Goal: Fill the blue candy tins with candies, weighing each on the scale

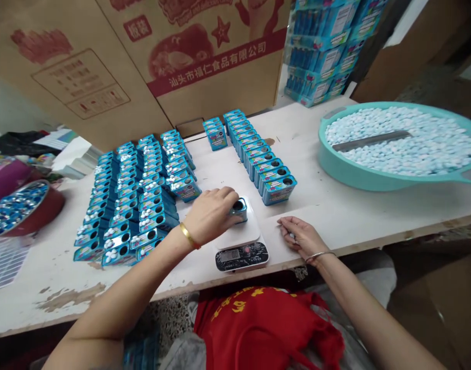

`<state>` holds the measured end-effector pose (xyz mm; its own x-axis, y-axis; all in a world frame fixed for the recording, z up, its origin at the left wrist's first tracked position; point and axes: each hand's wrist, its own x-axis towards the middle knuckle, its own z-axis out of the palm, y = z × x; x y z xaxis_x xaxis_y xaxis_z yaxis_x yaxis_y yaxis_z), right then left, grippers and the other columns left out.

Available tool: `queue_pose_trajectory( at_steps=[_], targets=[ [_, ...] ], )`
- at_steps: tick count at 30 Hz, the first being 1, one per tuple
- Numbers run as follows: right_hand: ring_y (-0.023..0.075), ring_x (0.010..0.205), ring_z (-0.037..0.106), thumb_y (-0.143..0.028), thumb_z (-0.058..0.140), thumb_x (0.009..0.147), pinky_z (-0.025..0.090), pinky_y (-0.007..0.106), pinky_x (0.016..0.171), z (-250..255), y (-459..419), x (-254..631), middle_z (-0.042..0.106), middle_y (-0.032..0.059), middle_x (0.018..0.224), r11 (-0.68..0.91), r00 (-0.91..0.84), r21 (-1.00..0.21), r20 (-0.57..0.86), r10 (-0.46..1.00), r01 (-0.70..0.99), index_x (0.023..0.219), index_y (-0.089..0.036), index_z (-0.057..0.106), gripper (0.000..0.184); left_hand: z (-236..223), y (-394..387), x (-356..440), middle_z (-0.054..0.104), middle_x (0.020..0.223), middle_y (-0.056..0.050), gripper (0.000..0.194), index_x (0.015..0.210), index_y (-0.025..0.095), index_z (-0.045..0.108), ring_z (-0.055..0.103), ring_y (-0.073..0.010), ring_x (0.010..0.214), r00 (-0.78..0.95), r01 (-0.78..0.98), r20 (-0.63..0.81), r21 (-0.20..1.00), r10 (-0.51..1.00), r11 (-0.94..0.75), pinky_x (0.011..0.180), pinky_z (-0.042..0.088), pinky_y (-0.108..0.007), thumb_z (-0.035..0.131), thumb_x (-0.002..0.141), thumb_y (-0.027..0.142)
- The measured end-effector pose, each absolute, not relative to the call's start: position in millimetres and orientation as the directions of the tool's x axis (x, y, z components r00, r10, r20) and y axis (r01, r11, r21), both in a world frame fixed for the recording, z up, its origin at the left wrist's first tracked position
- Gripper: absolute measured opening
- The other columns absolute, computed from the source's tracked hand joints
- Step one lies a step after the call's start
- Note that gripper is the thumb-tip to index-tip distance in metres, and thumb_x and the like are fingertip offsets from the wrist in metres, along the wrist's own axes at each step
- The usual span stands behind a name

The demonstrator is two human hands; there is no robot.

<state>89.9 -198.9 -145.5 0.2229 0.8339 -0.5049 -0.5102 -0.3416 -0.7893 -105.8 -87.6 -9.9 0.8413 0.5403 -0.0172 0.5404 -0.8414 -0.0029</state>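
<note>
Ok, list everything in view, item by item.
tin on scale: 1, teal, under left hand
scale: 1, white and black, at table edge
tins: dozens, blue, in rows on table
table: 1, white and scuffed, across view
basin: 1, teal, at table's far right
candies: hundreds, pale blue, in basin
scraper: 1, grey, on candies
bowl: 1, red, at left
cartons: at least 2, brown with red print, behind table
packs: many, blue, stacked back right
cloth: 1, red with yellow print, below table
left hand: 1, gold bangle, around tin
right hand: 1, silver bangle, on table
</note>
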Motion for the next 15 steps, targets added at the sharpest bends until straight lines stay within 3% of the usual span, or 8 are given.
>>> queue_pose_trajectory(
  at_steps=[3, 5, 9, 15],
  targets=[
    [0.0, 0.036, 0.027, -0.048, 0.077, 0.058, 0.01, 0.016, 0.036, -147, -201, 92, 0.048, -0.0064, 0.056, -0.356, 0.204, -0.785, -0.511, 0.835, -0.507, 0.077, -0.015, 0.056, 0.043, -8, -94, -134, 0.062, 0.1, -0.006, 0.027, 0.101, 0.016, 0.054, 0.06, -0.0179, 0.091, 0.721, 0.626, 0.214, 0.205, 0.659, -0.752, 0.078, 0.048, -0.031, 0.054, 0.087, 0.039],
    [-0.0001, 0.037, 0.027, -0.047, 0.077, 0.059, 0.01, 0.016, 0.036, -148, -201, 93, 0.048, -0.006, 0.056, -0.367, 0.195, -0.784, -0.516, 0.834, -0.501, 0.078, -0.015, 0.056, 0.042, -16, -103, -155, 0.063, 0.095, -0.005, 0.021, 0.099, 0.017, 0.054, 0.061, -0.0144, 0.083, 0.589, 0.674, 0.283, 0.345, 0.757, -0.654, 0.073, 0.048, -0.027, 0.052, 0.088, 0.035],
    [0.0005, 0.038, 0.029, -0.046, 0.076, 0.061, 0.01, 0.017, 0.036, -150, -202, 95, 0.048, -0.0054, 0.057, -0.38, 0.194, -0.791, -0.517, 0.834, -0.479, 0.079, -0.015, 0.057, 0.04, -51, -123, -187, 0.064, 0.087, -0.002, 0.017, 0.097, 0.018, 0.056, 0.059, -0.0107, 0.072, 0.427, 0.689, 0.246, 0.535, 0.87, -0.489, 0.065, 0.048, -0.023, 0.054, 0.087, 0.031],
    [0.001, 0.039, 0.028, -0.044, 0.078, 0.06, 0.011, 0.018, 0.037, -144, -202, 94, 0.05, -0.0037, 0.058, -0.417, 0.176, -0.801, -0.527, 0.832, -0.428, 0.078, -0.014, 0.059, 0.039, -95, -146, -206, 0.065, 0.084, -0.002, 0.017, 0.097, 0.018, 0.057, 0.058, -0.0105, 0.071, 0.36, 0.692, 0.135, 0.625, 0.923, -0.361, 0.064, 0.047, -0.022, 0.053, 0.087, 0.031]
  ],
)
